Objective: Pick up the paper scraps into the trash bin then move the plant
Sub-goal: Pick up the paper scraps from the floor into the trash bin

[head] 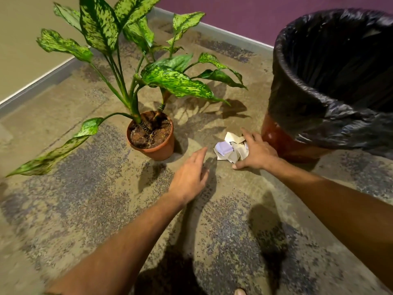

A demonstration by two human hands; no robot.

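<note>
Crumpled paper scraps [230, 149], white and pale lilac, lay in 1 heap on the mottled carpet [85, 209], between the terracotta-coloured plastic pot [158, 151] and the trash bin [285, 141]. The right hand [258, 151] rested on the heap, fingers spread. The left hand [190, 176] hovered close by, open and flat. Glossy black liner [331, 67] draped the bin. Damp soil filled the dieffenbachia plant [170, 79]'s pot.

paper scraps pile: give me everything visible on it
The paper scraps lie in one small loose heap on the mottled floor, between the plant pot and the trash bin. Torn, creased pieces, off-white with one pale lilac. The right hand covers its right edge; the left hand is apart, open.
</note>
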